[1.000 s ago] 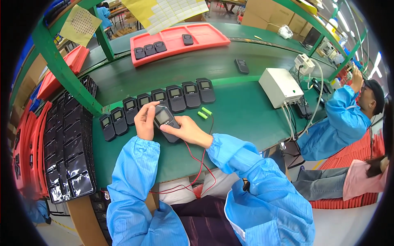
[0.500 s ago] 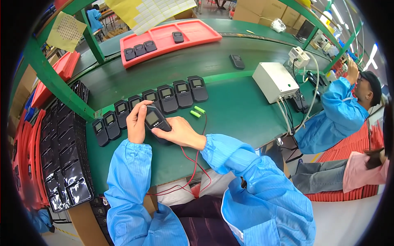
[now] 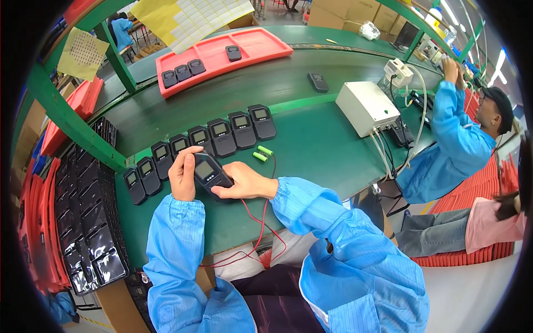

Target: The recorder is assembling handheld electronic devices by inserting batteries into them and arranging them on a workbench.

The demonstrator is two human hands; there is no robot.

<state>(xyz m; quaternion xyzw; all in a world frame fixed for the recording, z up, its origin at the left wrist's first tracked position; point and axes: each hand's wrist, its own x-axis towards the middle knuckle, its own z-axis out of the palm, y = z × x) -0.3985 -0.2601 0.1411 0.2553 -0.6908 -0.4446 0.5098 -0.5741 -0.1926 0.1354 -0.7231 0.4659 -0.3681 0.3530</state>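
A black handheld meter (image 3: 207,169) with a small grey screen is held tilted over the near side of the green bench. My left hand (image 3: 183,173) grips its upper left side, the thumb along its edge. Around its lower right side my right hand (image 3: 242,180) is closed, the thumb near the meter's lower front. Beyond my hands stands a slanting row of similar black meters (image 3: 222,136), screens up. Two green battery cells (image 3: 260,156) lie to the right of the row. Red wires (image 3: 261,222) run from near the held meter down past the bench edge.
On the conveyor are a red tray (image 3: 211,50) with several meters and one loose meter (image 3: 318,82). A white box (image 3: 367,108) with cables stands at right, near a co-worker in blue (image 3: 452,150). Black plastic trays (image 3: 91,222) are stacked at left, beside a green post (image 3: 83,119).
The view has shifted slightly. Both hands still hold the meter, with its screen now tipped more into view. The co-worker at right has both hands raised together.
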